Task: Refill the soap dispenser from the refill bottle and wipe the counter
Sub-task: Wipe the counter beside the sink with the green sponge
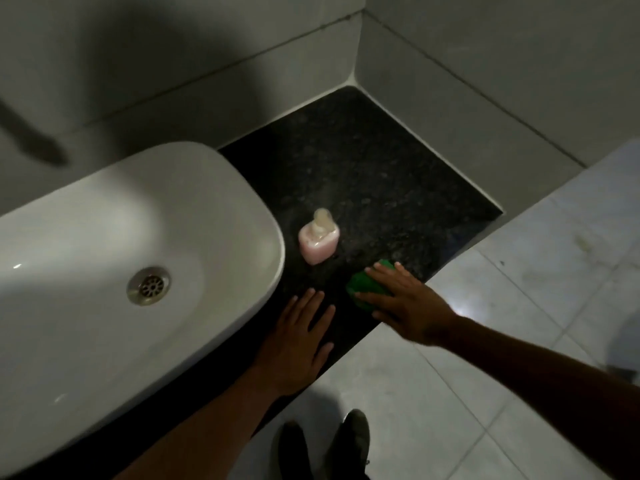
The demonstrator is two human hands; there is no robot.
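**Hand flat on green cloth at counter's front edge**

The right hand (401, 303) lies palm down with fingers spread across a green cloth (363, 289), pressing it onto the dark speckled counter (363, 161) close to its front edge; the cloth shows beyond the fingertips at about ten o'clock from the hand. The left hand (298, 344) rests flat on the same counter, fingers splayed and holding nothing, at about eight o'clock from the cloth and just beside the rim of the white basin (104, 237). Both forearms are bare.

The pink soap dispenser (318, 239) stands upright on the counter with its pale pump top in place, at roughly eleven o'clock from the cloth and apart from both hands, near the basin's right side. Pink liquid fills most of its body.

The basin sits on the counter at nine o'clock, its metal drain (149, 285) visible. Grey tiled walls (485, 64) meet in a corner at twelve o'clock. Pale floor tiles (519, 271) run from three to six o'clock, where two dark shoes (325, 445) stand
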